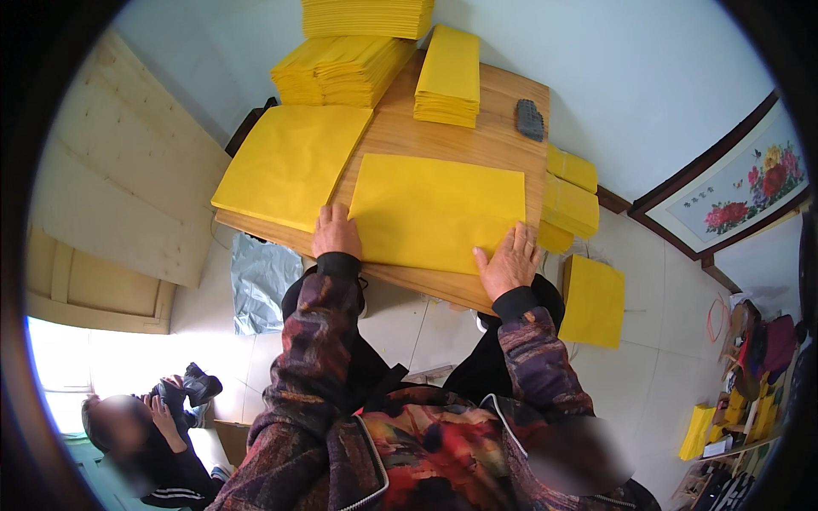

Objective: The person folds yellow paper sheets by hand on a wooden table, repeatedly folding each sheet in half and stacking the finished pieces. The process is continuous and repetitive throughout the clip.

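Observation:
A yellow rectangular sheet or folded piece of paper (439,209) lies flat on the wooden table in front of me. At its near left corner, my left hand (337,233) rests on the table with its fingers stretched forward beside the paper's edge. My right hand (509,261) is at the near right corner, thumb apart on the paper and fingers along the right edge. Neither hand has lifted the paper. To the left, a wide stack of yellow paper (290,162) sits partly under the far left side.
Beyond lie a narrow yellow stack (448,77), a larger folded pile (345,68) and a dark grey block (529,120) on the wooden table (503,85). Yellow bundles (569,204) stand right of it. A person (162,443) is at the lower left.

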Tool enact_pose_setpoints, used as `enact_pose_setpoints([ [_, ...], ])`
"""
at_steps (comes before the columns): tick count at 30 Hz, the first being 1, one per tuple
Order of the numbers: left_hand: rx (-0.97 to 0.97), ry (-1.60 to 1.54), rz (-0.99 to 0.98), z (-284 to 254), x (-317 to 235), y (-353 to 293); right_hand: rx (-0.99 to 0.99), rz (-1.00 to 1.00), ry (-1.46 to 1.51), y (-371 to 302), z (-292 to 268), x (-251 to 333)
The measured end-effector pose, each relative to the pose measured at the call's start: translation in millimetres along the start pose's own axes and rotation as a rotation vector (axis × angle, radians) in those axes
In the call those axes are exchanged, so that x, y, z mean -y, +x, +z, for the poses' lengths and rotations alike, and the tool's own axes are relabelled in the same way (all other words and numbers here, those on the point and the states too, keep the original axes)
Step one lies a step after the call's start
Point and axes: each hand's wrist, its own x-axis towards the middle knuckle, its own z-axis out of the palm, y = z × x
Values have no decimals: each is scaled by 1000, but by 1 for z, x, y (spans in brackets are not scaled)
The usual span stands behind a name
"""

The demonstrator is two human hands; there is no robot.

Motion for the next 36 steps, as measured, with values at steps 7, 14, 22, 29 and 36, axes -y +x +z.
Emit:
enact_pose_setpoints([
  [7,287,-20,647,50,-115,-61,-13,7,43,2,2,0],
  [14,400,91,321,22,-28,-35,46,-5,30,0,-4,0],
  [22,448,222,301,17,-4,-29,-41,-262,181,-16,-4,69],
  [29,520,288,284,18,-2,-23,96,-435,445,-7,25,132],
  [36,461,258,315,11,-6,-27,45,-226,273,1,22,63],
])
